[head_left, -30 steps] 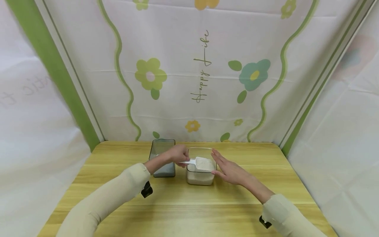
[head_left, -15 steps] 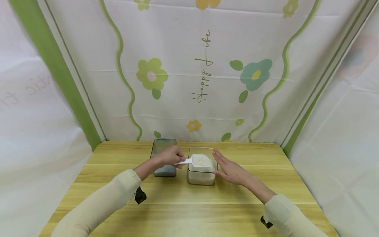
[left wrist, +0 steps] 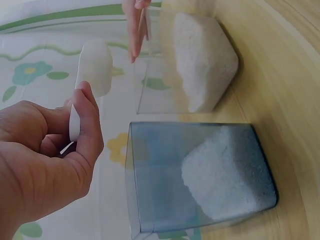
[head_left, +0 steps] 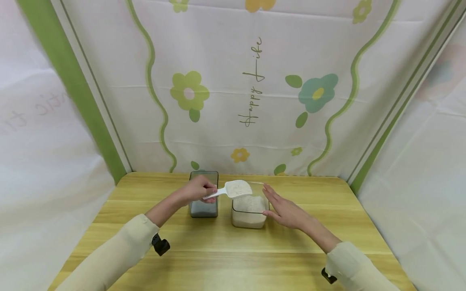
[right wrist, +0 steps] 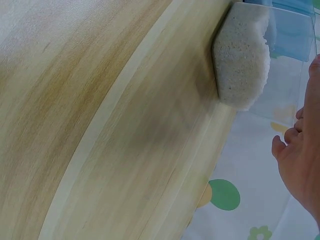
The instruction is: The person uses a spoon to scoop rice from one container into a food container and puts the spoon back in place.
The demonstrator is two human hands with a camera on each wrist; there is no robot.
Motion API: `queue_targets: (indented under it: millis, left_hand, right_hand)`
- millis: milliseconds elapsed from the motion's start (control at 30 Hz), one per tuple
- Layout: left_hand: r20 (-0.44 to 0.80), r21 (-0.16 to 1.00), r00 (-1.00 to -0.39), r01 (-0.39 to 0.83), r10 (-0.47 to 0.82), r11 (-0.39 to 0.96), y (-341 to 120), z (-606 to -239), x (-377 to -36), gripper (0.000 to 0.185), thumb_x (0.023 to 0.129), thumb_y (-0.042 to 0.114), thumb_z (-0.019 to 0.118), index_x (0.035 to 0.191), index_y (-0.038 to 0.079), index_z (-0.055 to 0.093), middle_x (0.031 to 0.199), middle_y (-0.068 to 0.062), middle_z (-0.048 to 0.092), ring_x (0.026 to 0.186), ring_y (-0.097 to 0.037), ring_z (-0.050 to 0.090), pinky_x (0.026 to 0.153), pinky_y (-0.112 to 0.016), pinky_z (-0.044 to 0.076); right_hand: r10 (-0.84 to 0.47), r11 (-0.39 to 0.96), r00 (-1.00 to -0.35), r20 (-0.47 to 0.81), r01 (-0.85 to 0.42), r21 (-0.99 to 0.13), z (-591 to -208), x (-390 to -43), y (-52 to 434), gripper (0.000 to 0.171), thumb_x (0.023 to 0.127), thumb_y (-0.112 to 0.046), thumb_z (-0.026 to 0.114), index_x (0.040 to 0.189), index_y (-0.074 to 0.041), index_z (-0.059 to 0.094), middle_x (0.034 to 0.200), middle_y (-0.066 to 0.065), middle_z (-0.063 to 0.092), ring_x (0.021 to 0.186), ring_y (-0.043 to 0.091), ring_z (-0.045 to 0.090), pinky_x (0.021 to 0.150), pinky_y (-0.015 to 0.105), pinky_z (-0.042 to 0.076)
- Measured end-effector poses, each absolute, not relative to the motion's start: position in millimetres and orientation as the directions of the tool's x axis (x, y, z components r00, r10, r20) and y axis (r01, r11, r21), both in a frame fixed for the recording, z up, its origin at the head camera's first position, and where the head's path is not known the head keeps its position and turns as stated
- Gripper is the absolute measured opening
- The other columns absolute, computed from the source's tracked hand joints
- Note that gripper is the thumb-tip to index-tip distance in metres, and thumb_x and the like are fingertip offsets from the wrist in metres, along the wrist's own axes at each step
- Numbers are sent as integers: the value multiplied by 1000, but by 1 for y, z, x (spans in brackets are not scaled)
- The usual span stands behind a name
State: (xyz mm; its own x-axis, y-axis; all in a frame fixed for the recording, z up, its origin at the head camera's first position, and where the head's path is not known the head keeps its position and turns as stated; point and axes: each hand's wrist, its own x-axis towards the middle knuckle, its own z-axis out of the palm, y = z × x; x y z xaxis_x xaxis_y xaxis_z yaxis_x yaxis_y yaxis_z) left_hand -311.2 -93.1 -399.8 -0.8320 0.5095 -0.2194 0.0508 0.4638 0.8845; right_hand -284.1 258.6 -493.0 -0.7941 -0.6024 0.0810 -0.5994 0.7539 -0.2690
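Observation:
My left hand (head_left: 198, 190) pinches the handle of a white scoop (head_left: 233, 188), heaped with white grains and lifted above the left rim of a clear container (head_left: 250, 210) half full of the same grains. In the left wrist view the hand (left wrist: 50, 155) holds the scoop (left wrist: 92, 70) above a smoky grey container (left wrist: 200, 175) with a small heap of white grains. My right hand (head_left: 285, 210) lies with straight fingers against the clear container's right wall. The right wrist view shows that hand (right wrist: 300, 160) beside the clear container (right wrist: 250, 55).
The smoky grey container (head_left: 204, 194) stands just left of the clear one, under my left hand. Both sit at the back middle of a yellow wooden table (head_left: 233, 250). A flowered cloth backdrop (head_left: 251, 89) closes off the back and both sides.
My left hand has raised the filled scoop out of the clear container and drawn it left and up. The right hand has stayed against the container's side.

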Motion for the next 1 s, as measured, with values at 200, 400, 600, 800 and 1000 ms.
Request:
queue_targets:
  millis: [200,400,600,800,1000]
  left_hand:
    - [-186,906,-844,51,502,420,-113,-395,-312,26,102,-2,48,111,-18,65,98,-29,69,71,-10,66,66,-21,57]
    - [-176,894,-861,63,477,443,-134,-393,-313,26,102,1,49,104,-18,66,92,-19,68,75,-14,68,67,-24,58]
    - [-150,884,-888,76,434,462,-156,-389,-311,26,103,3,50,104,-16,67,94,-13,63,77,-12,68,70,-26,58]
    - [-153,881,-907,55,393,470,-175,-386,-307,28,103,3,49,113,-18,64,88,-11,67,76,-11,68,68,-21,57]
    - [-141,866,-926,55,349,496,-190,-389,-303,24,101,4,53,101,-14,69,80,-7,68,73,-10,67,66,-21,56]
  right_hand:
    - [-603,750,-792,90,-602,-272,-494,-284,259,79,104,-51,43,159,-4,13,168,16,9,137,34,48,107,48,45]
    - [-600,754,-796,84,-597,-275,-494,-284,260,79,104,-51,43,160,-6,10,168,14,7,137,33,49,108,48,44]
    - [-604,749,-791,96,-604,-272,-494,-283,259,79,104,-50,44,160,-5,11,168,15,8,137,33,49,107,48,44]
    - [-601,751,-794,89,-599,-278,-493,-282,259,79,104,-50,44,160,-5,11,168,16,8,140,34,45,108,48,43]
    - [-599,751,-796,85,-596,-283,-493,-282,259,79,104,-51,43,160,-5,11,168,14,7,139,32,47,108,47,44]
